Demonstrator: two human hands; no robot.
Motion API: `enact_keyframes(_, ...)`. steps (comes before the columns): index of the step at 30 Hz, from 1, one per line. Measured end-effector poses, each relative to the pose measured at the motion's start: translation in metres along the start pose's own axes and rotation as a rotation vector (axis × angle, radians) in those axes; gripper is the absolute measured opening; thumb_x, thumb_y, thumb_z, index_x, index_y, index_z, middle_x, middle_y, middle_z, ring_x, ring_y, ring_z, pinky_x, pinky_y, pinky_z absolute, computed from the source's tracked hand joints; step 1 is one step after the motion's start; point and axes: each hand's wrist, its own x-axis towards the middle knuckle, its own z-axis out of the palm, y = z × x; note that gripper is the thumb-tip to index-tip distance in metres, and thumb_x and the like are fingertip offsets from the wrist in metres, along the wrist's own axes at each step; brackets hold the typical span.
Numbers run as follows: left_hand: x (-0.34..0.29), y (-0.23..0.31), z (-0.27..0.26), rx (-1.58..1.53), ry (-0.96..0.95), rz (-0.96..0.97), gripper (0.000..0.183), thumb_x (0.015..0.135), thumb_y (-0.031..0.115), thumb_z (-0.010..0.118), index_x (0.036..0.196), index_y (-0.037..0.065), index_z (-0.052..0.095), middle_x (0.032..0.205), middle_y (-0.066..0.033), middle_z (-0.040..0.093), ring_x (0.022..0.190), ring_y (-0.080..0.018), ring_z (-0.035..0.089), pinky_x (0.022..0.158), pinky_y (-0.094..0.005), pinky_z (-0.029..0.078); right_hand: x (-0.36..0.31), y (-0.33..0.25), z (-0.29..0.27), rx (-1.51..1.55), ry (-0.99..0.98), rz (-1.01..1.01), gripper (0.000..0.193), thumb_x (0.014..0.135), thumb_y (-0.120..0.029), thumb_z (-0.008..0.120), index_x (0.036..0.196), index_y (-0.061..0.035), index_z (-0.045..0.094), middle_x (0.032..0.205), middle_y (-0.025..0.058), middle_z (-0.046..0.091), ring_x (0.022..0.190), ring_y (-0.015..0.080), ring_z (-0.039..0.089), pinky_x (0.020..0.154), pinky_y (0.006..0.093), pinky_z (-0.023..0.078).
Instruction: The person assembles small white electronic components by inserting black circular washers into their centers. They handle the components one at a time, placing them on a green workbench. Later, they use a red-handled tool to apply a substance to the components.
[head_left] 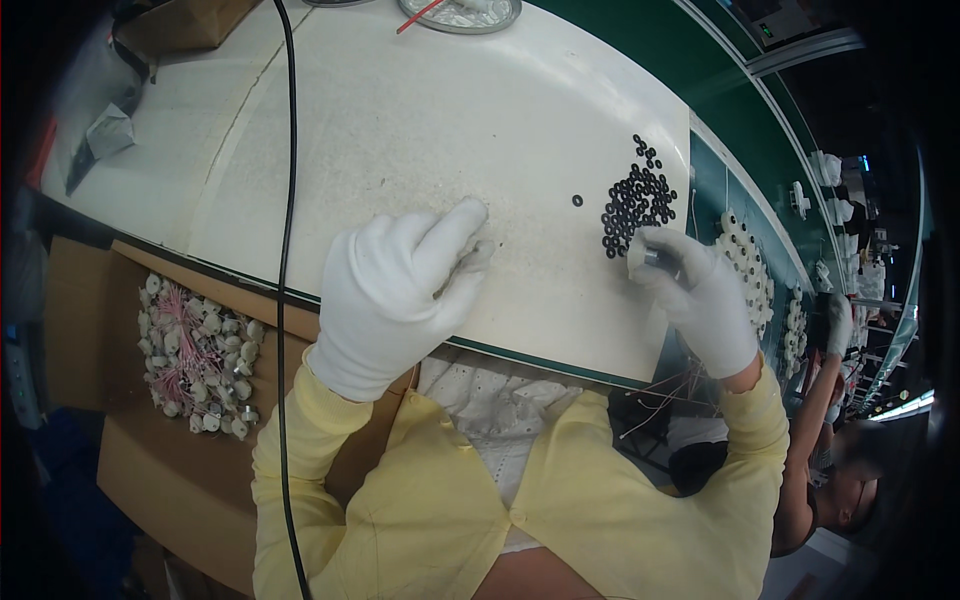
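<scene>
My left hand (pixel 395 295), in a white glove, hovers over the near edge of the white table (pixel 400 110). Its fingers are curled toward the thumb, and whatever lies between them is hidden. At the near right corner, my gloved right hand (pixel 700 295) pinches a small round motor (pixel 652 258) with a white cap and a metallic side. Thin pale wires (pixel 680 388) hang below that hand. Just beyond it lies a loose pile of small black rings (pixel 640 200). One single black ring (pixel 577 201) rests apart, left of the pile.
A cardboard box (pixel 120 415) at lower left holds many white parts with pink wires (pixel 195 350). A black cable (pixel 288 200) crosses the view on the left. More white parts (pixel 745 260) stand in rows at right. A metal dish (pixel 480 15) sits far back; another person (pixel 800 470) works at right.
</scene>
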Motion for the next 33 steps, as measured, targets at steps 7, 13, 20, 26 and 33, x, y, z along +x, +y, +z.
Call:
enact_keyframes(7, 0.000, 0.001, -0.001, 0.011, -0.026, -0.003, 0.037, 0.078, 0.007, 0.081, 0.114, 0.010, 0.073, 0.079, -0.0023, 0.063, 0.066, -0.0235, 0.056, 0.060, -0.0370, 0.045, 0.011, 0.007, 0.001, -0.171, -0.007, -0.215, 0.036, 0.079, 0.003, 0.073, 0.113, -0.0060, 0.068, 0.089, 0.0077, 0.073, 0.077, 0.0260, 0.073, 0.068, 0.0334, 0.056)
enact_keyframes(13, 0.000, 0.000, 0.001, -0.009, 0.000, 0.004, 0.035, 0.078, 0.006, 0.081, 0.112, 0.009, 0.073, 0.076, -0.0017, 0.062, 0.064, -0.0231, 0.055, 0.059, -0.0365, 0.045, 0.015, 0.005, 0.004, -0.528, -0.012, -0.370, 0.035, 0.078, -0.008, 0.074, 0.112, -0.0143, 0.069, 0.087, 0.0020, 0.067, 0.075, 0.0248, 0.065, 0.066, 0.0377, 0.046)
enact_keyframes(20, 0.000, 0.000, 0.001, 0.004, 0.009, 0.002, 0.033, 0.079, 0.007, 0.081, 0.111, 0.009, 0.073, 0.075, -0.0016, 0.062, 0.064, -0.0231, 0.055, 0.059, -0.0366, 0.045, 0.014, -0.009, -0.007, -0.648, -0.117, -0.383, 0.029, 0.081, -0.012, 0.069, 0.109, -0.0169, 0.070, 0.082, 0.0015, 0.062, 0.072, 0.0242, 0.062, 0.067, 0.0385, 0.043)
enact_keyframes(26, -0.001, -0.001, 0.002, 0.001, -0.001, -0.016, 0.034, 0.078, 0.007, 0.081, 0.111, 0.010, 0.073, 0.075, -0.0012, 0.062, 0.064, -0.0229, 0.055, 0.060, -0.0366, 0.046, 0.002, -0.015, -0.015, -0.645, -0.317, -0.349, 0.020, 0.082, -0.013, 0.068, 0.102, -0.0166, 0.067, 0.077, 0.0005, 0.061, 0.066, 0.0243, 0.061, 0.062, 0.0375, 0.042)
enact_keyframes(33, -0.002, -0.001, 0.004, 0.016, 0.005, -0.012, 0.033, 0.079, 0.008, 0.080, 0.111, 0.011, 0.074, 0.076, -0.0012, 0.062, 0.064, -0.0228, 0.055, 0.060, -0.0366, 0.046, -0.004, -0.017, -0.012, -0.693, -0.286, -0.371, 0.016, 0.081, -0.011, 0.067, 0.096, -0.0164, 0.064, 0.074, 0.0001, 0.057, 0.065, 0.0231, 0.059, 0.062, 0.0376, 0.042)
